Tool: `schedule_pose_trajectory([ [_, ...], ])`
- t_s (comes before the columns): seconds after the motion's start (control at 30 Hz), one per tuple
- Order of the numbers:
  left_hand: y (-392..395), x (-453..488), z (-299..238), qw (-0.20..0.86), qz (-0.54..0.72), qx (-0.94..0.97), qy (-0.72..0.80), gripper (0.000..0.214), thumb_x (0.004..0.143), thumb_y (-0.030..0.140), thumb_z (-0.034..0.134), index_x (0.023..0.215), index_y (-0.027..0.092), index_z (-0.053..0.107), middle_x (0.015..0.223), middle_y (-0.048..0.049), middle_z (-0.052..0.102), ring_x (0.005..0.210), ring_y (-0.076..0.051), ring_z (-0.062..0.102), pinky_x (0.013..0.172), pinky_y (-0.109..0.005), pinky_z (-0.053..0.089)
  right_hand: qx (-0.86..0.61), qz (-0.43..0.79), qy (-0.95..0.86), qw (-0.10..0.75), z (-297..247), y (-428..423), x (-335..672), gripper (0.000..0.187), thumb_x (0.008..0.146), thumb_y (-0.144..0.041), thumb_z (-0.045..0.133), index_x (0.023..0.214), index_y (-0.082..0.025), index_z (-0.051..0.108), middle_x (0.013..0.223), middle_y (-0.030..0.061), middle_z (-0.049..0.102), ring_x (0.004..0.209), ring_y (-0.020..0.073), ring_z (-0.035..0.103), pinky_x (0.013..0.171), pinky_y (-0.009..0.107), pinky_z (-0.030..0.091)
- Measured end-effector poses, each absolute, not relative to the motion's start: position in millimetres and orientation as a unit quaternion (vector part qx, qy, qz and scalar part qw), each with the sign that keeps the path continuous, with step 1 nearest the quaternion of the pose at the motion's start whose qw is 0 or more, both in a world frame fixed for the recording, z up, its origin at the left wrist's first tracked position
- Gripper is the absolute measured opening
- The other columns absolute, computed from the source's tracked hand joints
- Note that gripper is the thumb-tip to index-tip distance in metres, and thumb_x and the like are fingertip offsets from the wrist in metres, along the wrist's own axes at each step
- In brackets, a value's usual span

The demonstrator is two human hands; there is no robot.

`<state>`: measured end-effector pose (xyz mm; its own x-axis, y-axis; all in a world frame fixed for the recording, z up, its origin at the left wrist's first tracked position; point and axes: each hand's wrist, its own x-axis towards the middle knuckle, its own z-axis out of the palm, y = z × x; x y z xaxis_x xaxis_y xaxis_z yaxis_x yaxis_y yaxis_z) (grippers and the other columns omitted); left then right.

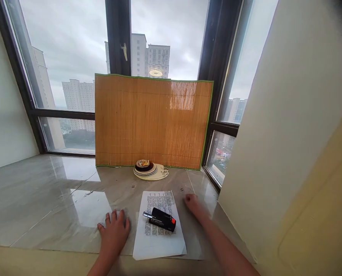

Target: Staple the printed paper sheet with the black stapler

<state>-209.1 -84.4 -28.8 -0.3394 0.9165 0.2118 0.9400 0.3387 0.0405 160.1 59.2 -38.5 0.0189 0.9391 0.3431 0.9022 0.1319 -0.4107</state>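
A printed sheet of paper (pixel 158 234) lies on the marble sill in front of me. A black stapler (pixel 161 219) with a red end rests across the sheet. My left hand (pixel 114 232) lies flat on the sill just left of the paper, fingers spread and holding nothing. My right hand (pixel 193 202) rests on the sill just right of the paper's upper corner, fingers curled under so that I cannot see whether anything is in them.
A stack of plates (pixel 152 169) sits farther back against an upright bamboo mat (pixel 150 122) leaning on the window. A pale wall (pixel 288 145) closes in the right side. The marble sill (pixel 44 191) stretches away to the left.
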Motion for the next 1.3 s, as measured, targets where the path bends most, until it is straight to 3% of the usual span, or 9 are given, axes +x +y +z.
schedule_pose_trajectory([
  [0.13, -68.5, -206.4, -17.5, 0.093, -0.097, -0.569, -0.811, 0.04, 0.096, 0.032, 0.043, 0.124, 0.015, 0.065, 0.128, -0.0209, 0.059, 0.122, -0.042, 0.051, 0.095, -0.063, 0.04, -0.656, -0.007, -0.714, 0.246, -45.9, 28.7, 146.7, 0.029, 0.098, -0.022, 0.046, 0.092, -0.016, 0.074, 0.106, 0.0184, 0.07, 0.107, 0.0285, 0.062, 0.092, 0.036, 0.043],
  [0.23, -36.5, -208.3, -11.2, 0.095, -0.124, -0.594, -0.789, 0.033, 0.095, 0.024, 0.042, 0.11, 0.01, 0.068, 0.112, -0.02, 0.061, 0.108, -0.034, 0.059, 0.091, -0.047, 0.046, -0.663, -0.015, -0.714, 0.224, -44.1, 23.8, 143.0, 0.032, 0.099, -0.021, 0.044, 0.094, -0.015, 0.074, 0.104, 0.0185, 0.069, 0.106, 0.0288, 0.062, 0.093, 0.037, 0.043],
  [0.3, -10.2, -211.1, -11.8, 0.1, -0.146, -0.614, -0.769, 0.033, 0.094, 0.02, 0.043, 0.113, 0.008, 0.067, 0.115, -0.0202, 0.061, 0.109, -0.031, 0.059, 0.094, -0.043, 0.046, -0.667, -0.016, -0.713, 0.215, -41.6, 25.9, 143.1, 0.031, 0.099, -0.021, 0.044, 0.094, -0.015, 0.074, 0.104, 0.0178, 0.069, 0.106, 0.028, 0.062, 0.092, 0.037, 0.043],
  [0.47, 43.5, -218.5, -24.3, 0.085, -0.173, -0.657, -0.728, 0.053, 0.094, 0.012, 0.039, 0.146, 0.011, 0.048, 0.154, -0.0227, 0.044, 0.138, -0.032, 0.046, 0.11, -0.049, 0.039, -0.668, -0.019, -0.712, 0.214, -40.5, 30.2, 143.8, 0.03, 0.099, -0.021, 0.046, 0.092, -0.016, 0.075, 0.101, 0.0169, 0.07, 0.104, 0.0283, 0.063, 0.09, 0.037, 0.044],
  [0.6, 62.7, -222.6, -25.6, 0.06, -0.15, -0.691, -0.705, 0.058, 0.096, 0.008, 0.03, 0.152, 0.015, 0.044, 0.162, -0.0182, 0.037, 0.151, -0.033, 0.029, 0.117, -0.059, 0.028, -0.661, -0.025, -0.716, 0.223, -43.3, 31.4, 144.3, 0.03, 0.098, -0.019, 0.046, 0.091, -0.018, 0.075, 0.099, 0.0174, 0.071, 0.104, 0.0305, 0.063, 0.091, 0.04, 0.045],
  [0.83, 48.1, -218.4, -14.5, 0.031, -0.147, -0.708, -0.69, 0.047, 0.094, 0.001, 0.031, 0.124, 0.013, 0.065, 0.13, -0.0147, 0.064, 0.121, -0.023, 0.058, 0.104, -0.035, 0.043, -0.665, -0.016, -0.709, 0.234, -45.1, 32.5, 146.5, 0.028, 0.098, -0.022, 0.048, 0.09, -0.02, 0.075, 0.101, 0.0151, 0.071, 0.106, 0.029, 0.063, 0.092, 0.039, 0.044],
  [1.07, -7.9, -210.2, -26.0, 0.062, -0.184, -0.706, -0.681, 0.043, 0.095, -0.001, 0.03, 0.124, 0.01, 0.06, 0.12, -0.0153, 0.059, 0.112, -0.024, 0.056, 0.098, -0.034, 0.044, -0.658, 0.003, -0.711, 0.246, -42.0, 29.6, 145.6, 0.029, 0.097, -0.019, 0.047, 0.088, -0.017, 0.074, 0.1, 0.0171, 0.071, 0.106, 0.029, 0.063, 0.092, 0.038, 0.044],
  [1.17, -30.2, -203.8, -33.0, 0.057, -0.188, -0.708, -0.679, 0.039, 0.092, -0.004, 0.033, 0.113, 0.011, 0.063, 0.118, -0.0145, 0.057, 0.111, -0.023, 0.057, 0.098, -0.033, 0.044, -0.649, 0.015, -0.715, 0.26, -36.2, 27.0, 146.6, 0.03, 0.097, -0.017, 0.046, 0.086, -0.016, 0.074, 0.099, 0.0178, 0.071, 0.105, 0.0285, 0.063, 0.092, 0.038, 0.044],
  [1.3, -53.3, -189.7, -34.0, 0.042, -0.209, -0.705, -0.676, 0.04, 0.091, -0.004, 0.034, 0.117, 0.014, 0.059, 0.118, -0.012, 0.059, 0.108, -0.022, 0.059, 0.092, -0.031, 0.047, -0.609, 0.043, -0.739, 0.285, -23.2, 17.1, 142.3, 0.029, 0.097, -0.02, 0.048, 0.078, -0.018, 0.07, 0.092, 0.0113, 0.07, 0.097, 0.023, 0.065, 0.091, 0.032, 0.045],
])
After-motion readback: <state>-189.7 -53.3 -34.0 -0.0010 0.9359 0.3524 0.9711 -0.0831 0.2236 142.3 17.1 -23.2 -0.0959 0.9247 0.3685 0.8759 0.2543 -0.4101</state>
